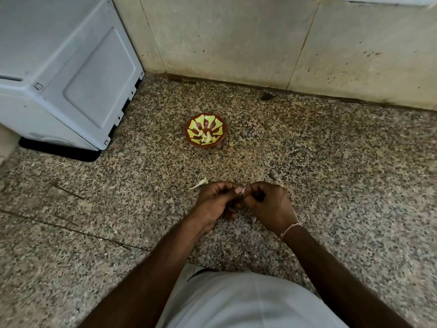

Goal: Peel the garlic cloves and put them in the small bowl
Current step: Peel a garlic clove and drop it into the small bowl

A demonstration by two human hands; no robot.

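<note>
Nearest the camera: white shirt [248, 301] at bottom centre, both forearms reaching forward over the speckled stone bench [343, 166].

Left hand [216, 204] and right hand [269, 202] meet at mid-frame, just above the bench. Fingers of both are curled, thumb and fingertips of each grip pinching the same garlic clove [243, 190] between them. Only a small pale bit of the clove shows at the point where the two grips touch; can't tell how much skin is on it. Thin pale thread band [289, 229] on the right wrist.

Just beyond the left hand, to its left: one pale stalk-like garlic scrap [199, 183] lying on the bench, apart from the hand.

Further out, centre: small bowl [205, 129], red-brown with yellow-green petal pattern, upright on the bench, well apart from the hands. A few pale peeled cloves [206, 138] sit in its bottom.

Far left: grey-white appliance [71, 74] standing on the bench, on a dark base.

Back: stained beige wall [260, 39] meeting the bench edge, dark spot [266, 95] at the joint.
</note>
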